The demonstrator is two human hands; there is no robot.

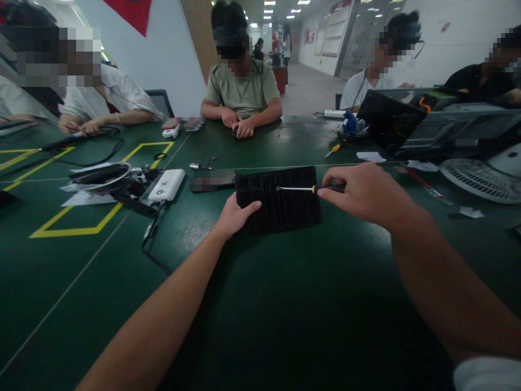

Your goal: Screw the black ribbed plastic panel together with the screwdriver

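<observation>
A flat black ribbed panel (293,209), roughly rectangular, is tilted up just above the green tabletop. My left hand (237,214) grips it at the left edge, thumb across the front and the other fingers hidden behind. In my right hand (366,193) is a screwdriver (297,189) with a black and yellow handle, pinched between thumb and fingers. Its metal shaft points left across the panel, with the tip over a spot near the middle. Whether the tip touches the panel I cannot tell.
Left of the panel lie a white power bank (166,185) with a cable and a pile of metal parts (103,176). Small metal pieces (195,166) sit behind. On the right are a white fan (472,176), an opened computer case (439,125) and another screwdriver (334,150). People sit around the table.
</observation>
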